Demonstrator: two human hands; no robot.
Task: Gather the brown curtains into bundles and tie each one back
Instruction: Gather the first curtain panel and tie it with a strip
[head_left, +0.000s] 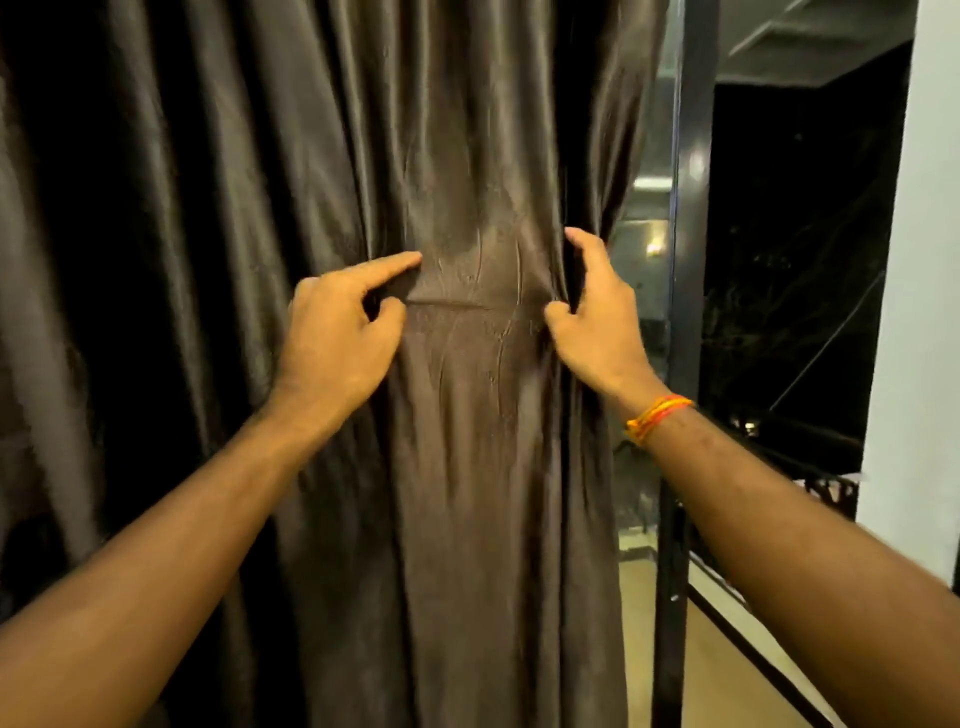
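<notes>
A shiny brown curtain hangs in long folds across most of the view. Its right part is drawn in at hand height, where a thin dark tie runs level across the fabric. My left hand pinches the tie's left end between thumb and bent fingers, with the forefinger stretched onto the cloth above it. My right hand grips the curtain's right edge, thumb in front and fingers curled behind the folds. An orange thread band sits on my right wrist.
A dark metal door frame post stands just right of the curtain, with glass and a dark night view beyond. A white wall borders the far right. A black railing and pale floor lie low at the right.
</notes>
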